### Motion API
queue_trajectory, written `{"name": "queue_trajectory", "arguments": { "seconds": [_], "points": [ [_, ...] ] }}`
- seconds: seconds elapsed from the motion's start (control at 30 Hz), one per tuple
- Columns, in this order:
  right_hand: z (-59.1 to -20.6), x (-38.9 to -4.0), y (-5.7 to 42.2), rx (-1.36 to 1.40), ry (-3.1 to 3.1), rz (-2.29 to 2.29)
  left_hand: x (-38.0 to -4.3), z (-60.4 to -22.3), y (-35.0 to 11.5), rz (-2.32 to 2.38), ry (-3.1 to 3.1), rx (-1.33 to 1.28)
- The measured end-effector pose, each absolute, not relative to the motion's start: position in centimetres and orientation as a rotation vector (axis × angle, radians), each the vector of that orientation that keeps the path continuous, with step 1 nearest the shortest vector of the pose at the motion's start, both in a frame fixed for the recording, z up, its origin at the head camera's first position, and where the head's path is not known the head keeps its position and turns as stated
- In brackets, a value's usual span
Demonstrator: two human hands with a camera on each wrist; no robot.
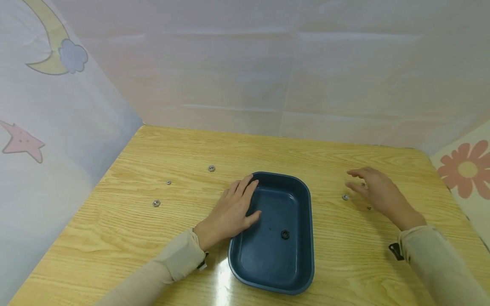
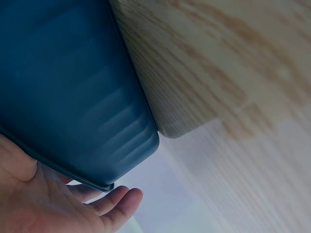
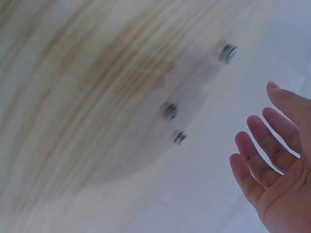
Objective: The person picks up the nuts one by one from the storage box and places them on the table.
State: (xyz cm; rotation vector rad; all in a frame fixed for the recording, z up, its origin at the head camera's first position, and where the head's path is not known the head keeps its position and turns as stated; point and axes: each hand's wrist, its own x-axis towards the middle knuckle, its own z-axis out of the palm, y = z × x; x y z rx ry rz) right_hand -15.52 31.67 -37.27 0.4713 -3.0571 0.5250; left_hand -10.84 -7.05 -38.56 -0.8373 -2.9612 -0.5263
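My left hand (image 1: 231,210) rests across the left rim of a dark blue rectangular tray (image 1: 309,238), its fingers extended toward the far corner and its thumb over the inside. In the left wrist view the palm lies against the rim of the tray (image 2: 87,97). One black hex nut (image 1: 285,234) lies on the tray floor. To the right, my right hand (image 1: 377,193) hovers over the table with fingers apart and nothing between them. Just left of its fingertips is a silver nut (image 1: 345,196). Two smaller nuts (image 3: 170,111) lie beneath that hand.
Left of the tray, two larger silver nuts (image 1: 156,203) and one small nut (image 1: 168,182) are spread over the wood-grain table (image 1: 115,229). Pale printed sheets (image 1: 245,76) stand behind and at both sides of the table.
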Motion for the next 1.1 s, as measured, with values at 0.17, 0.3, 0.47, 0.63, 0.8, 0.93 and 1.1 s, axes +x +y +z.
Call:
{"name": "queue_trajectory", "arguments": {
  "seconds": [0.17,0.3,0.47,0.63,0.8,0.93,1.1],
  "points": [
    [-36.9,-14.8,30.0,0.536,-2.992,0.476,-10.8,-38.6,-7.1,-0.522,-2.956,-0.839],
    [-36.6,-14.2,29.0,0.584,-2.928,0.438,-10.9,-38.6,-7.1,-0.519,-2.954,-0.842],
    [-36.2,-13.8,28.0,0.646,-2.861,0.410,-10.9,-38.6,-7.1,-0.527,-2.954,-0.839],
    [-36.0,-13.5,27.3,0.679,-2.851,0.409,-10.9,-38.7,-7.1,-0.526,-2.941,-0.842],
    [-35.6,-13.1,26.7,0.671,-2.886,0.421,-11.0,-38.7,-7.0,-0.523,-2.932,-0.846],
    [-35.4,-12.7,26.1,0.705,-2.856,0.415,-10.9,-38.6,-7.0,-0.524,-2.931,-0.848],
    [-35.2,-12.2,25.2,0.777,-2.772,0.400,-10.9,-38.6,-7.1,-0.528,-2.942,-0.844]
  ]
}}
